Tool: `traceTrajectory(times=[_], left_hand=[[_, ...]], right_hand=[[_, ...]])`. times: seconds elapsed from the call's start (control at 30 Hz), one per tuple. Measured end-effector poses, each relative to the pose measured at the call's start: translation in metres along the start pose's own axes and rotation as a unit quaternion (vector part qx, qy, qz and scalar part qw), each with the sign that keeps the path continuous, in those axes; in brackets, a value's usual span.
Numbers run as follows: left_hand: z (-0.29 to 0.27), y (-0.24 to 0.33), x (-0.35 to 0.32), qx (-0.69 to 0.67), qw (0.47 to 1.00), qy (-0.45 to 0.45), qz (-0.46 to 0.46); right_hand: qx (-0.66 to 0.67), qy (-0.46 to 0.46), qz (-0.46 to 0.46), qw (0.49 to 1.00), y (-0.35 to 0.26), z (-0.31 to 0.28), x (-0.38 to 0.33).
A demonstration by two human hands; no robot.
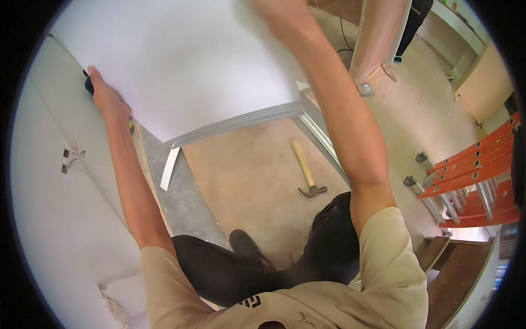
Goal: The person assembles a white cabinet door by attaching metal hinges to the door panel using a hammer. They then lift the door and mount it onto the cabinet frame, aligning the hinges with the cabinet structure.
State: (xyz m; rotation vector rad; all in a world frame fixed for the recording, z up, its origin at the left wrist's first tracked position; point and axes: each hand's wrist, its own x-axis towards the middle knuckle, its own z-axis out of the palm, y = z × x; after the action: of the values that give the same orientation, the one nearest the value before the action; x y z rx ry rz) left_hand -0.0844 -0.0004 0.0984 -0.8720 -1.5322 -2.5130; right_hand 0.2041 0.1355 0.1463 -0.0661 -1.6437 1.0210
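A large white panel (208, 66) with a grey metal strip (241, 120) along its lower edge stands in front of me. My left hand (105, 97) is closed at the panel's left edge, its thumb up along that edge and most of its fingers hidden. A small dark object (89, 83) shows beside these fingers; its kind is unclear. My right hand (279, 13) reaches to the panel's upper right, blurred and cut by the picture's top, so its fingers do not show. A claw hammer (304, 170) with a wooden handle lies on the brown board (235, 175) below the panel.
Left is a white wall (60, 208) with wires at a box opening (70, 159). A white strip (170, 169) lies near the panel's lower corner. An orange ladder (471, 170) lies right, beyond a metal profile (320, 134). Another person's leg (413, 24) shows at the back.
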Motion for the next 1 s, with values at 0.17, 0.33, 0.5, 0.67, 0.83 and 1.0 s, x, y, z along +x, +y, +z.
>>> traceTrajectory(times=[0.17,0.33,0.5,0.67,0.83,1.0], left_hand=[[-0.013,-0.032,0.0,0.03,0.999,-0.041,-0.012],[-0.037,-0.068,0.003,-0.005,0.991,-0.099,-0.091],[-0.047,-0.091,0.009,-0.029,0.98,-0.167,-0.101],[-0.018,-0.095,-0.011,-0.021,0.981,-0.15,-0.122],[-0.025,-0.105,-0.014,0.0,0.98,-0.154,-0.126],[-0.029,-0.111,-0.023,0.012,0.98,-0.15,-0.13]], right_hand=[[-0.186,0.034,-0.264,0.946,0.02,0.055,-0.003],[-0.053,-0.058,-0.082,0.994,-0.011,0.072,-0.025],[-0.073,-0.019,-0.11,0.991,0.001,0.082,-0.024],[-0.222,-0.087,-0.165,0.957,0.004,0.088,-0.005],[-0.242,-0.113,-0.159,0.951,-0.004,0.088,-0.012],[-0.302,-0.118,-0.207,0.923,-0.007,0.089,-0.024]])
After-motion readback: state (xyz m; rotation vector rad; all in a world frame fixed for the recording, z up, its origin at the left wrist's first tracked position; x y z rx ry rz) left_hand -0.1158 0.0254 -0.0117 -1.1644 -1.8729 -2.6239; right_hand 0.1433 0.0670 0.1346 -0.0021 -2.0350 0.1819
